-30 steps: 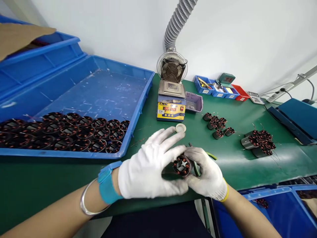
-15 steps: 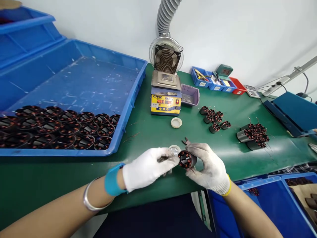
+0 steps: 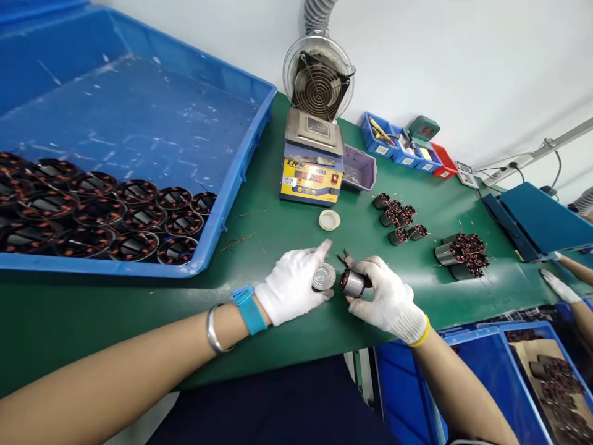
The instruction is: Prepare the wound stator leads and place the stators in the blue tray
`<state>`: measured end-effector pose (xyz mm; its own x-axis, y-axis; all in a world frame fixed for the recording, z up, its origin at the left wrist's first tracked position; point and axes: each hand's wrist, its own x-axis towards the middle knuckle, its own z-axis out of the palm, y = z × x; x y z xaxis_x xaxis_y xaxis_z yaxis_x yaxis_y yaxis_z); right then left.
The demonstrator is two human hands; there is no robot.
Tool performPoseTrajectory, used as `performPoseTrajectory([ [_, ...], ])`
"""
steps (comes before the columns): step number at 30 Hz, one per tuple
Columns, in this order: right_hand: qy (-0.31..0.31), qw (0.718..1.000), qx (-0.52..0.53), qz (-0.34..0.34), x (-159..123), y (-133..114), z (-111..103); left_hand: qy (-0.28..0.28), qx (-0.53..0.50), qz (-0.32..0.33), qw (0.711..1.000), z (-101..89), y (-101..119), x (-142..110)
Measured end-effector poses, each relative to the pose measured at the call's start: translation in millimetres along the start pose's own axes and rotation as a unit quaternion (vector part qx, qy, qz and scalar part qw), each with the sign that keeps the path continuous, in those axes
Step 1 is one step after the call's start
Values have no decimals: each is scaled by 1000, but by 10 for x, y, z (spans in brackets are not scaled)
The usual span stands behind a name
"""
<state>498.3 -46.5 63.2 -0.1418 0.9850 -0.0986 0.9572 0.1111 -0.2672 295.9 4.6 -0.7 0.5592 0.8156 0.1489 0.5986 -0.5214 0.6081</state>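
My right hand (image 3: 386,300), gloved in white, grips a wound motor stator (image 3: 352,283), a metal cylinder with copper windings, tilted on its side. Close to its left, my gloved left hand (image 3: 296,284) has its thumb and fingers curved round a small round dish (image 3: 323,277) with something clear or silvery in it. A pair of cutting pliers (image 3: 345,257) lies just behind my right fingertips. Farther back sits a pale round lid or dish (image 3: 328,220).
A big blue tray (image 3: 217,232) at left holds rows of larger stators. A solder pot (image 3: 311,179) stands at the back before a fan (image 3: 319,93). Small stators (image 3: 399,217) and larger ones (image 3: 463,253) stand at right. Another person's gloved hand (image 3: 558,286) shows far right.
My left hand has left the stator and come round the small dish. The stator has tilted in my right hand so its side shows. The view has shifted, and another person's hands appear at right.
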Motion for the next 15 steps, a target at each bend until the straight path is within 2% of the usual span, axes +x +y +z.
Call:
performPoseTrajectory([
  [3,-18,1000,-22,14,17,-72,-15,6,44,35,998,110,-18,-9],
  [6,-19,999,-31,23,31,-131,-14,17,75,34,996,120,-14,-44],
  [15,-17,999,-29,15,64,-180,38,20,28,32,999,78,-15,-48],
])
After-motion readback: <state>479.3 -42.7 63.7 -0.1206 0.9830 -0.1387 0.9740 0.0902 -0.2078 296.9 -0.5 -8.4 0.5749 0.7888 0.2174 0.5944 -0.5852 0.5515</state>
